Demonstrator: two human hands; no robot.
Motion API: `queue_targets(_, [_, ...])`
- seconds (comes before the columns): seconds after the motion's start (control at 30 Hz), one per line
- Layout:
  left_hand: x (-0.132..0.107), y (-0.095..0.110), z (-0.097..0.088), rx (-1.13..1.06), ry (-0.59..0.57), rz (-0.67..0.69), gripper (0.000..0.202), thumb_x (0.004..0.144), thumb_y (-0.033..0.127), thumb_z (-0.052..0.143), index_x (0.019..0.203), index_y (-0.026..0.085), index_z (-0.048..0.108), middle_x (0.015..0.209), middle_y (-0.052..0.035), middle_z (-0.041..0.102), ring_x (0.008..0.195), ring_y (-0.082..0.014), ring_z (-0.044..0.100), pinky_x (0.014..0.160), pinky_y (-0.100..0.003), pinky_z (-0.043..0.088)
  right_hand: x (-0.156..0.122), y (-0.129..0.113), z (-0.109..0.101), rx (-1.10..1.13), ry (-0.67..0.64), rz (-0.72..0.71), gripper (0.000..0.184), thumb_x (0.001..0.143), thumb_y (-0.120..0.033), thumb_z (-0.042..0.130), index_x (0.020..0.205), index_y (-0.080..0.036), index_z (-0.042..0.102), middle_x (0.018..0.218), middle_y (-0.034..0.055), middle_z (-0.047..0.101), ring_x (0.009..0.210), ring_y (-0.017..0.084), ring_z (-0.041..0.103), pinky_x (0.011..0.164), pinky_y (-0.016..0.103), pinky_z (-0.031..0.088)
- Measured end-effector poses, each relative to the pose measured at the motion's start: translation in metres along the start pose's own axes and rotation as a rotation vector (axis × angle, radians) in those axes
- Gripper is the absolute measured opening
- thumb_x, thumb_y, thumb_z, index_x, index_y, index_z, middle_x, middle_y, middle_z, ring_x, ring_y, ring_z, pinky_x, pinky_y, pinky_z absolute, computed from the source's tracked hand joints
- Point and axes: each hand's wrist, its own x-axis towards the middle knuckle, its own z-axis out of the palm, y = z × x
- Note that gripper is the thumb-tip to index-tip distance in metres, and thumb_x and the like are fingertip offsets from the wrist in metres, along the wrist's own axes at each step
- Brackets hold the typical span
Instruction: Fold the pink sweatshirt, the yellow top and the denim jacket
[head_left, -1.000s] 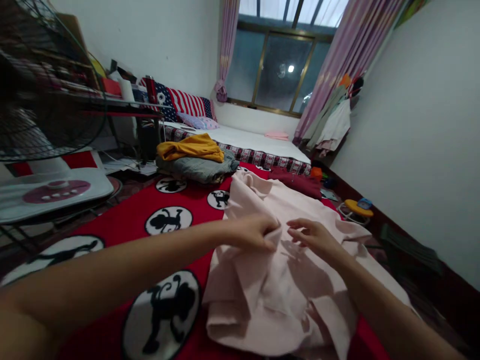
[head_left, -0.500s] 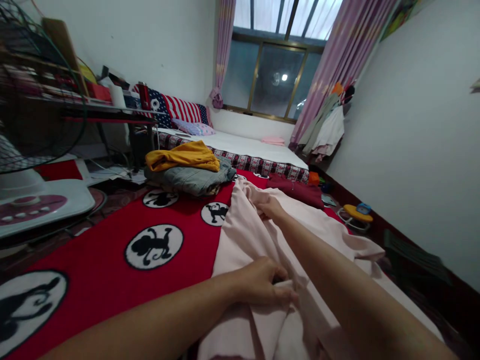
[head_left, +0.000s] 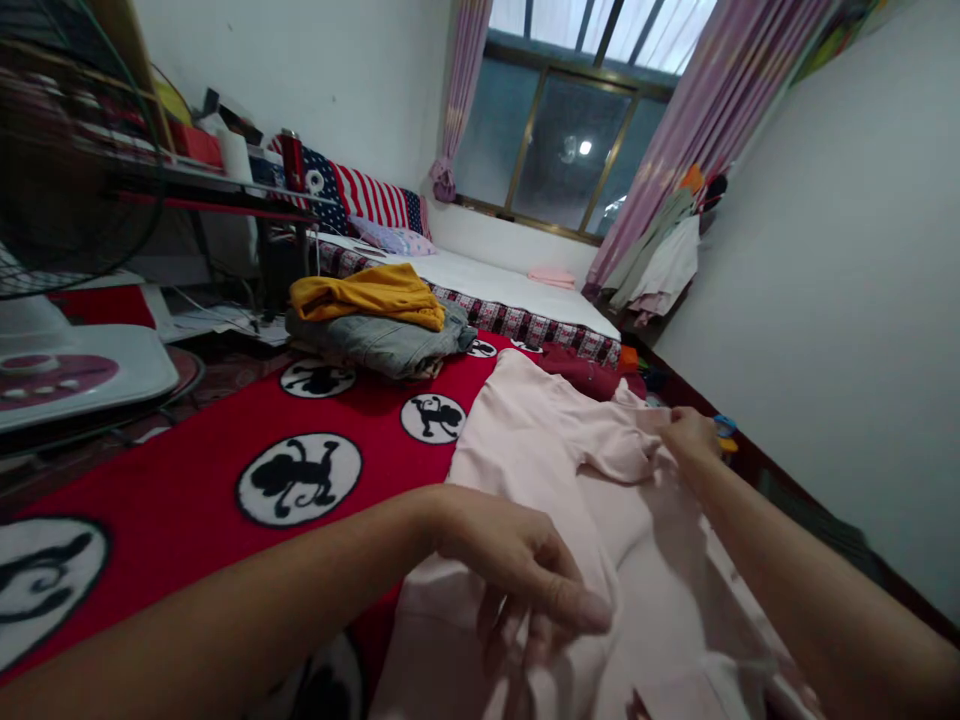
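A pale pink garment (head_left: 555,450) lies spread on a red blanket (head_left: 225,440) printed with black cartoon figures in white circles. My left hand (head_left: 525,575) hovers over the garment's near part, fingers curled loosely downward and touching the cloth. My right hand (head_left: 688,435) reaches to the garment's far right edge and pinches the fabric there, pulling it outward.
Folded grey clothes (head_left: 382,342) topped by a yellow garment (head_left: 371,293) sit at the blanket's far end. A standing fan (head_left: 67,350) is at the left. Beyond lie a mattress (head_left: 510,290), a window with pink curtains (head_left: 697,120), and hanging clothes (head_left: 664,265).
My right hand moved from the garment's top middle to its far right edge, spreading the cloth flatter. My left hand loosened its pinch and lifted slightly.
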Motion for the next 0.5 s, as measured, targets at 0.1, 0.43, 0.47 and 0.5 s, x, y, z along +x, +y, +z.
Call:
queue_targets(0.1, [0.01, -0.008, -0.009, 0.09, 0.171, 0.03, 0.05, 0.089, 0.06, 0.047, 0.089, 0.014, 0.065, 0.07, -0.0035, 0.064, 0.057, -0.0143, 0.061, 0.058, -0.027, 0.05, -0.01, -0.015, 0.009, 0.033, 0.032, -0.091, 0.041, 0.077, -0.018, 0.055, 0.116, -0.013, 0.067, 0.117, 0.0207, 0.06, 0.103, 0.03, 0.061, 0.084, 0.039, 0.048])
queue_targets(0.43, [0.034, -0.086, -0.05, 1.073, 1.249, -0.111, 0.042, 0.088, 0.039, 0.057, 0.124, 0.018, 0.061, 0.139, -0.0172, 0.049, 0.131, -0.0338, 0.042, 0.111, -0.051, 0.031, -0.033, -0.098, 0.079, 0.42, -0.167, -0.427, 0.04, 0.071, -0.018, 0.056, 0.11, -0.013, 0.065, 0.112, 0.012, 0.063, 0.099, 0.023, 0.061, 0.092, 0.037, 0.048])
queue_targets(0.47, [0.035, -0.088, -0.049, 1.079, 1.252, -0.109, 0.041, 0.088, 0.039, 0.056, 0.124, 0.018, 0.06, 0.139, -0.0167, 0.049, 0.13, -0.0332, 0.042, 0.11, -0.05, 0.031, -0.029, -0.106, 0.084, 0.432, -0.169, -0.417, 0.041, 0.071, -0.017, 0.057, 0.111, -0.013, 0.064, 0.112, 0.0124, 0.063, 0.101, 0.024, 0.061, 0.093, 0.038, 0.048])
queue_targets(0.5, [0.036, -0.089, -0.048, 1.08, 1.258, -0.1, 0.041, 0.088, 0.038, 0.056, 0.124, 0.018, 0.06, 0.138, -0.0163, 0.05, 0.13, -0.0326, 0.043, 0.11, -0.05, 0.031, -0.025, -0.116, 0.089, 0.446, -0.177, -0.405, 0.043, 0.07, -0.016, 0.057, 0.113, -0.013, 0.062, 0.112, 0.0125, 0.063, 0.101, 0.024, 0.061, 0.093, 0.038, 0.048])
